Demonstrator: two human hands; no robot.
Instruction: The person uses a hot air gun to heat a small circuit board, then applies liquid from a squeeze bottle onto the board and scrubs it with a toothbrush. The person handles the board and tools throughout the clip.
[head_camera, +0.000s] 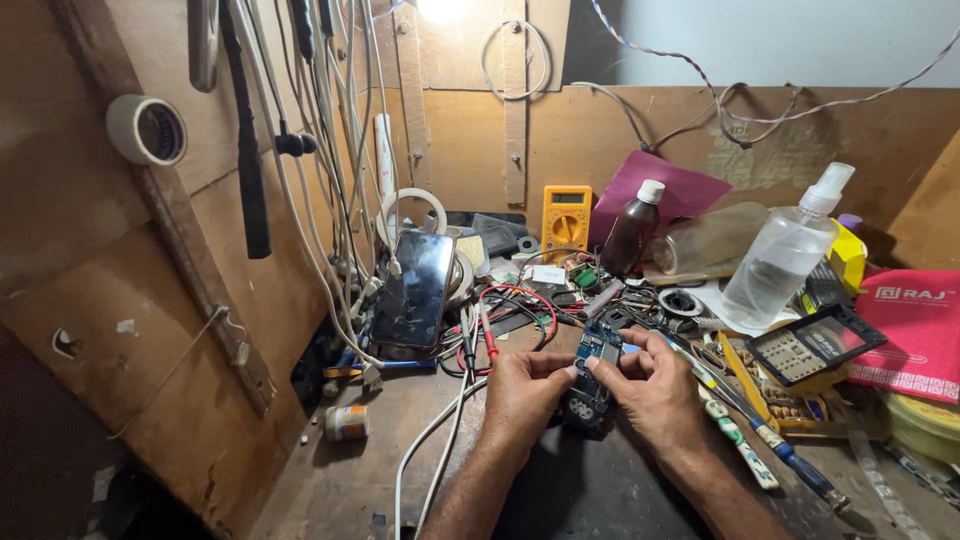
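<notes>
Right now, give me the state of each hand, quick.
Left hand: closed on the left edge of the opened mobile phone, blue circuit board exposed.
Right hand: fingers pinching the same phone's right edge.

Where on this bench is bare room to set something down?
Bare wood lies front-left, between the small tape roll, the white cable and the left hand. A dark patch sits between the forearms. Right of the right hand and behind the circuit board, tools and bottles crowd it.
</notes>
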